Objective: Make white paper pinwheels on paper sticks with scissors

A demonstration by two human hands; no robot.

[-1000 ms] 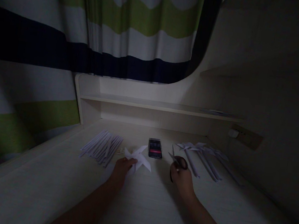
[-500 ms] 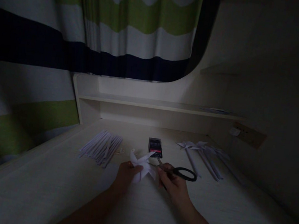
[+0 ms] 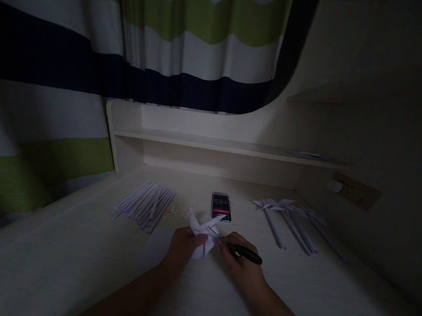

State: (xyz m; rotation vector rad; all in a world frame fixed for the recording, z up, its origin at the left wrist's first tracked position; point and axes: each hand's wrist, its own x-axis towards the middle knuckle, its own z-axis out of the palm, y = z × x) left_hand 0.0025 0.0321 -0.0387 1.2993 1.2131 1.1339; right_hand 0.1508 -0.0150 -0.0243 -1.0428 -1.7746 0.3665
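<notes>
My left hand (image 3: 181,245) pinches a folded white paper pinwheel (image 3: 206,229) by its left side, just above the table. In my right hand (image 3: 241,260) is a pair of scissors (image 3: 245,253) with black handles. Its tip points at the middle of the pinwheel and seems to touch it; whether it goes into the paper I cannot tell. Under and beside my left hand lies a flat white sheet (image 3: 154,247). Small pale pieces (image 3: 172,211) are scattered behind the pinwheel.
A pile of rolled paper sticks (image 3: 145,205) lies at the left. Several finished pinwheels on sticks (image 3: 289,224) rest at the right. A phone (image 3: 221,206) lies behind my hands. A shelf (image 3: 212,144) runs along the back, with a wall socket (image 3: 355,191) at the right and a striped curtain (image 3: 200,54) above.
The scissors have turned, so their handle loops now show edge-on. Their tip is nearer the pinwheel's centre. The pinwheel and my left hand have shifted slightly right in view.
</notes>
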